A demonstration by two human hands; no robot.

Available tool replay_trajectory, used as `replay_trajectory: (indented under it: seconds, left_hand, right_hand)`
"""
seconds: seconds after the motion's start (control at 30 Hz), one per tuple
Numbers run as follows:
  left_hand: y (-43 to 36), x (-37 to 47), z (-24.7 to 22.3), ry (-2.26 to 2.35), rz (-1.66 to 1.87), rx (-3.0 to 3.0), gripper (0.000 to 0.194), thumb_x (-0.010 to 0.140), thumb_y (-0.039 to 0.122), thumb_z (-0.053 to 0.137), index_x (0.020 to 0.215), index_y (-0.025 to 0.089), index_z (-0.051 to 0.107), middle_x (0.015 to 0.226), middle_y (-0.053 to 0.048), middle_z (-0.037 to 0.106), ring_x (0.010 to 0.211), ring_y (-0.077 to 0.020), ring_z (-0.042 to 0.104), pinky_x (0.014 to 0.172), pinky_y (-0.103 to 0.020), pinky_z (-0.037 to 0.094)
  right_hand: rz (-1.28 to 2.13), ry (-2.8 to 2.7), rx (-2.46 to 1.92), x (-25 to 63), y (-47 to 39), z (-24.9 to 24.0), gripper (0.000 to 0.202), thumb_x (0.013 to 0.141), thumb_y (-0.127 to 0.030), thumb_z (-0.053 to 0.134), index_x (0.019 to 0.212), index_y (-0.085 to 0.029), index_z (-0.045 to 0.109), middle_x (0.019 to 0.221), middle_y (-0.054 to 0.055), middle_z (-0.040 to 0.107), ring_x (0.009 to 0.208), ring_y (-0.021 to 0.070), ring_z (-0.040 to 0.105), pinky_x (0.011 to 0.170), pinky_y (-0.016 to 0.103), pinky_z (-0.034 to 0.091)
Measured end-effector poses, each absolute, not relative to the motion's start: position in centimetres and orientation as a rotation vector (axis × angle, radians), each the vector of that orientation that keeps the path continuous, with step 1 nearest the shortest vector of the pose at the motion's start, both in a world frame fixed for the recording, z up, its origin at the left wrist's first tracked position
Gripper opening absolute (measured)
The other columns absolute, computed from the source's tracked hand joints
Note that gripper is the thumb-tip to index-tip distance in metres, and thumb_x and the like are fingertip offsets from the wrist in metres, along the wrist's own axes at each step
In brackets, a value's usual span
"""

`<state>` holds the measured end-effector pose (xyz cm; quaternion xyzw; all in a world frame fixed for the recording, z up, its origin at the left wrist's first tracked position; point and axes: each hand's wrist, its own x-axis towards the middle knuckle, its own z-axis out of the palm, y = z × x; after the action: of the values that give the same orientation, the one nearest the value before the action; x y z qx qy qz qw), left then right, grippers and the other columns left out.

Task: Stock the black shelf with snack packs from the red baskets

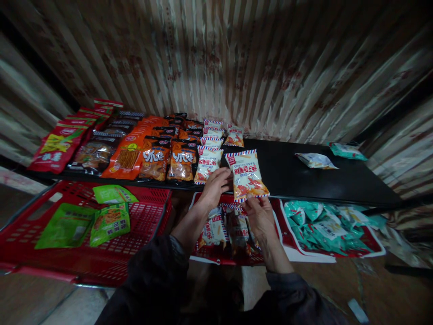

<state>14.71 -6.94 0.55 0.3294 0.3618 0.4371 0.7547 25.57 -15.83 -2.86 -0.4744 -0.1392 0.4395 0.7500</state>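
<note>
My right hand (260, 214) pinches the bottom edge of a white snack bag (246, 174) with red print and a red-and-blue striped border. The bag is held up over the front edge of the black shelf (284, 176). Beside its left edge, my left hand (216, 186) has its fingers stretched out; I cannot tell whether they touch the bag. A row of matching white bags (208, 164) lies just beyond my left hand, with another white bag (234, 135) at the back. Below my hands, a red basket (194, 201) holds more white bags (213, 232).
Orange-and-black bags (181, 160), orange bags (126, 151), dark bags (93, 151) and red bags (56, 144) fill the shelf's left. A silvery bag (315, 160) and a teal bag (347, 150) lie right. Red baskets hold green packets (111, 223) and teal packets (314, 221).
</note>
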Motion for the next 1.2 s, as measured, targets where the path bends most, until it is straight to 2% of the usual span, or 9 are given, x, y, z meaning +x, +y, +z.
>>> replay_trajectory:
  seconds: [0.13,0.27,0.47,0.6,0.77,1.0,1.1,1.2]
  left_hand:
    - [-7.9,14.9,0.2,0.772,0.836,0.769,0.045,0.067,0.023,0.079,0.107,0.017,0.061,0.096,-0.007,0.070,0.085,-0.0190,0.066,0.079,-0.034,0.051]
    - [-8.1,15.2,0.0,0.775,0.829,0.793,0.050,0.067,0.022,0.079,0.113,0.017,0.060,0.095,-0.007,0.071,0.088,-0.0202,0.067,0.084,-0.037,0.050]
    - [-6.8,14.7,0.3,0.721,0.937,0.785,0.040,0.066,0.025,0.080,0.101,0.018,0.063,0.097,-0.007,0.072,0.088,-0.0203,0.068,0.081,-0.034,0.052]
    - [-5.8,14.1,0.5,0.751,1.018,0.738,0.037,0.064,0.029,0.084,0.092,0.018,0.062,0.091,-0.004,0.072,0.081,-0.0165,0.067,0.078,-0.032,0.051]
    - [-4.6,13.0,0.9,0.798,1.044,0.733,0.036,0.063,0.031,0.084,0.093,0.016,0.070,0.080,-0.003,0.071,0.068,-0.0126,0.063,0.066,-0.025,0.048]
    - [-3.7,11.4,1.5,0.792,0.969,0.880,0.035,0.052,0.032,0.089,0.079,0.014,0.074,0.075,-0.003,0.073,0.069,-0.0150,0.064,0.070,-0.029,0.050]
    - [-3.8,11.3,1.6,0.873,0.974,0.977,0.027,0.054,0.028,0.087,0.072,0.015,0.073,0.070,-0.001,0.071,0.065,-0.0141,0.062,0.067,-0.027,0.048]
    - [-4.1,11.7,1.4,0.956,1.070,1.023,0.015,0.061,0.026,0.080,0.066,0.015,0.071,0.065,0.001,0.068,0.062,-0.0127,0.059,0.063,-0.024,0.045]
  right_hand:
    - [0.911,-0.331,-1.036,26.0,-15.6,-3.0,0.036,0.056,-0.032,0.087,0.082,-0.024,0.064,0.078,-0.006,0.070,0.070,0.0107,0.064,0.063,0.023,0.054]
    - [0.901,-0.360,-1.075,26.0,-15.7,-2.9,0.038,0.056,-0.031,0.086,0.086,-0.025,0.064,0.079,-0.005,0.070,0.068,0.0112,0.063,0.062,0.024,0.053]
    - [0.967,-0.365,-1.110,25.7,-16.0,-2.7,0.037,0.054,-0.031,0.085,0.083,-0.024,0.062,0.069,-0.007,0.065,0.059,0.0094,0.059,0.056,0.022,0.050]
    - [1.001,-0.411,-1.144,26.0,-16.3,-3.1,0.034,0.057,-0.030,0.083,0.083,-0.024,0.062,0.072,-0.006,0.066,0.065,0.0115,0.062,0.059,0.023,0.049]
    - [1.026,-0.433,-1.131,26.5,-16.8,-2.9,0.030,0.058,-0.025,0.080,0.084,-0.024,0.065,0.075,-0.005,0.069,0.067,0.0129,0.062,0.062,0.025,0.048]
    - [1.139,-0.570,-1.220,28.3,-17.9,-3.2,0.038,0.057,-0.027,0.083,0.093,-0.024,0.070,0.085,-0.001,0.075,0.074,0.0184,0.066,0.072,0.031,0.052]
    - [1.178,-0.653,-1.301,28.7,-18.3,-3.4,0.040,0.055,-0.033,0.088,0.090,-0.021,0.072,0.077,-0.001,0.073,0.066,0.0168,0.064,0.067,0.029,0.051]
    - [1.248,-0.736,-1.314,28.8,-18.5,-3.3,0.040,0.056,-0.038,0.090,0.086,-0.019,0.072,0.068,-0.001,0.070,0.058,0.0156,0.061,0.061,0.028,0.048]
